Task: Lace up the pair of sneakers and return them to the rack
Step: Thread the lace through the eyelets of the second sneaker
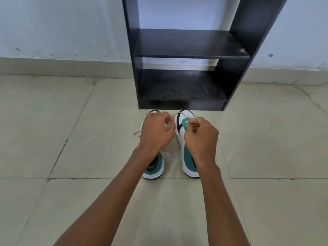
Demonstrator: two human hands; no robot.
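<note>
- Two white sneakers with teal panels stand side by side on the floor (71, 139), toes pointing at the rack, heels toward the person.
- The right sneaker (184, 139) is the more visible of the two: white toe, black stripe on its inner side, teal around the eyelets and the collar.
- The left sneaker (153, 167) is largely covered by a hand; its teal heel and dark opening show below the wrist.
- A pale lace (137, 133) trails out past the left shoe's outer side, and more loose lace (167, 154) lies between the two shoes.
- The left hand (156, 132) hovers over the left sneaker's front, fingers curled, thumb and forefinger pinching what looks like a lace; the blur hides the exact grip.
- The right hand (201, 134) sits over the right sneaker's tongue, fingers curled, fingertips pinched at the top teal eyelet.
- Just beyond the toes stands a black shoe rack (191, 43) with two shelves, against a pale wall (62, 27).
</note>
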